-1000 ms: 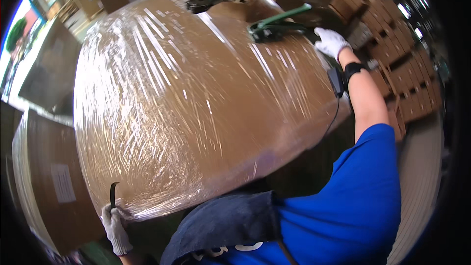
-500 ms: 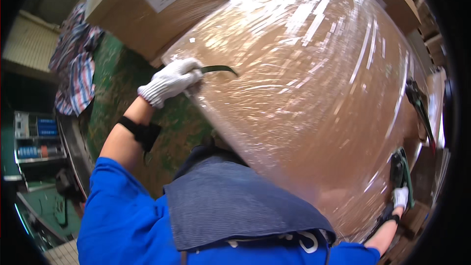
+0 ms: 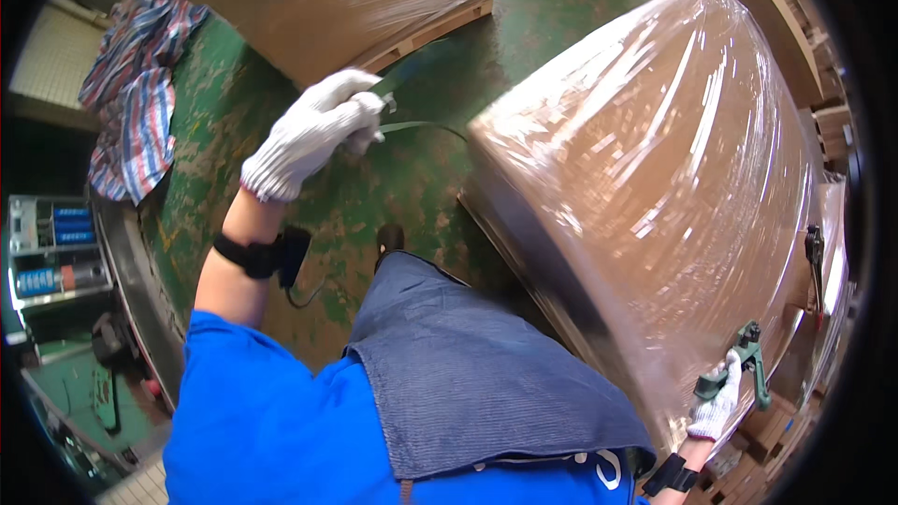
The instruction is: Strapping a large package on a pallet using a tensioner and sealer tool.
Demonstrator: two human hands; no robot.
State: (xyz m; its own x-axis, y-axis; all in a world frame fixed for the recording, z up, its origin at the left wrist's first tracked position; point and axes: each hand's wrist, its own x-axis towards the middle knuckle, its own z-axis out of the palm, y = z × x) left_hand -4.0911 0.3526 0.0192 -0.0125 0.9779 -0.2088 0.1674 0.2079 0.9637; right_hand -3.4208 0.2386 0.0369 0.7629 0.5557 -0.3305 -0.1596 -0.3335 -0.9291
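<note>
In a white knit glove, my left hand (image 3: 313,136) is closed round a green strapping band (image 3: 423,125), which curves away toward the near corner of a big carton in clear stretch film (image 3: 645,196). My right hand (image 3: 716,408), gloved the same way, grips a green metal strapping tool (image 3: 752,355) over the carton's right-hand part. Whether the tool touches the film, I cannot tell. Farther along that side lies a black long-handled tool (image 3: 815,266) with a red tip.
Another film-wrapped carton (image 3: 327,9) stands on a wooden pallet (image 3: 430,36) at the far left. A striped cloth (image 3: 140,93) lies beside the green floor (image 3: 220,112). Left of me are a shelf with blue boxes (image 3: 70,224) and a green worktop (image 3: 70,393). Stacked wood (image 3: 828,136) lines the right.
My view has shifted, and the wrapped carton now sits farther right. My left hand is now apart from it, the band still held. The strapping tool has turned in my right hand.
</note>
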